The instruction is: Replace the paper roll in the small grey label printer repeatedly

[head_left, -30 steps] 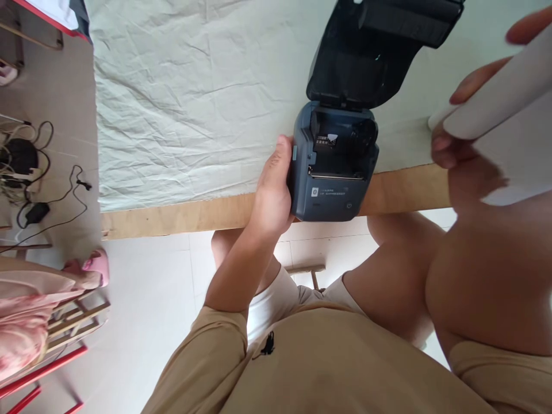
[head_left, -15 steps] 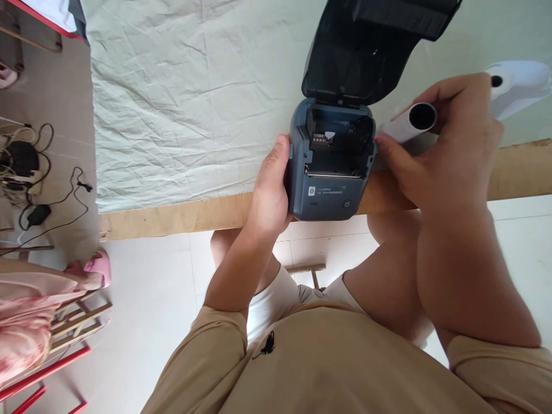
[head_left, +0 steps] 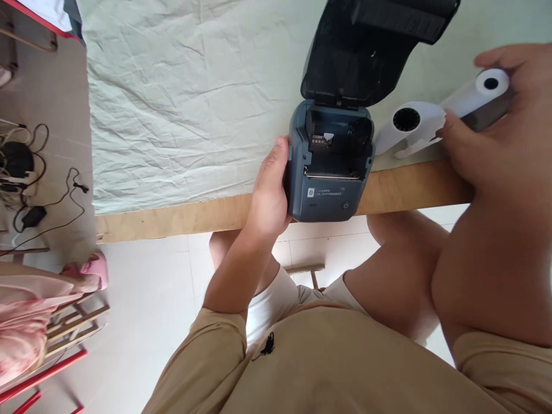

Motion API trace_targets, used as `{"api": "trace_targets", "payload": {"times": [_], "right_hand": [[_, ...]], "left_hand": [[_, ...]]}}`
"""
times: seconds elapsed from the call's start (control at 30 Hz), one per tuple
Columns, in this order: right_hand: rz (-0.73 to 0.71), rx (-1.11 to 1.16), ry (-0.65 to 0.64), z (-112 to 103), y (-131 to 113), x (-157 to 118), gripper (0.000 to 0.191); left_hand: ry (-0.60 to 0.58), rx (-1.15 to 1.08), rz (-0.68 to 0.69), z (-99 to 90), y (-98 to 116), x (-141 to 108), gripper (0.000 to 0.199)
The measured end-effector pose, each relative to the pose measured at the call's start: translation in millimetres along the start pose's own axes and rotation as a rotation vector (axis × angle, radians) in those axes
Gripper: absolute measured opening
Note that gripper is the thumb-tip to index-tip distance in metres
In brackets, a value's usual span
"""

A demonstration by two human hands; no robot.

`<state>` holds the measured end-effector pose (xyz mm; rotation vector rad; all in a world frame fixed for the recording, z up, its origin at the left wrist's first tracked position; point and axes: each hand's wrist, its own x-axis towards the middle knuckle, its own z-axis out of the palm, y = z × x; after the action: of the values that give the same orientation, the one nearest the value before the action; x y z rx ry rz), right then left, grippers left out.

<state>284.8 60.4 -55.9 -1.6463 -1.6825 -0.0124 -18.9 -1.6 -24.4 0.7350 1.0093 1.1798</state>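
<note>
The printer (head_left: 330, 195) is held at its side by the left hand (head_left: 271, 187), presumably to steady the body with its lid (head_left: 353, 63) open. Opposite that grip, the near roll (head_left: 388, 135) is beside the printer. Farther out, the right hand (head_left: 517, 135) spans the far roll (head_left: 466, 99); finger closure cannot be determined. Cloth (head_left: 185, 115) lies beneath.

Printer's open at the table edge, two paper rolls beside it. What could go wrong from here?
- The printer is right at the wooden edge, with the left hand on one side; it could tip off if that hand slips.
- The near roll has a loose end by the right thumb; it may snag or unwind.
- The raised lid might get knocked as the right hand works nearby.
</note>
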Motion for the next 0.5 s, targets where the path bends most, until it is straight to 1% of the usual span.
{"api": "trace_targets", "payload": {"times": [0.03, 0.07, 0.17, 0.23, 0.37, 0.43, 0.5], "right_hand": [[0.009, -0.032, -0.018, 2.9, 1.1, 2.0, 0.049], [0.018, -0.049, -0.004, 5.0, 1.4, 2.6, 0.047], [0.025, -0.028, 0.097, 7.8, 0.9, -0.6, 0.051], [0.029, -0.016, 0.134, 8.3, -0.2, -4.0, 0.053], [0.04, -0.001, 0.067, 6.9, -8.0, -8.5, 0.048], [0.03, 0.008, 0.024, 4.4, -11.2, -9.1, 0.051], [0.01, 0.038, 0.015, 1.6, -10.4, -9.7, 0.051]], "left_hand": [[-0.005, -0.005, 0.002, 0.2, -0.1, 0.1, 0.064], [-0.007, -0.012, 0.005, 0.4, -0.2, 0.0, 0.064], [-0.001, -0.021, 0.005, 1.2, 0.3, -0.3, 0.064], [-0.005, -0.015, 0.005, 1.6, 0.8, -0.5, 0.065], [-0.017, 0.014, 0.003, 2.4, 1.1, -0.7, 0.066], [-0.015, 0.025, -0.001, 2.6, 0.7, -1.0, 0.066], [0.0, 0.082, 0.01, 2.0, 0.5, -1.6, 0.064]]}}
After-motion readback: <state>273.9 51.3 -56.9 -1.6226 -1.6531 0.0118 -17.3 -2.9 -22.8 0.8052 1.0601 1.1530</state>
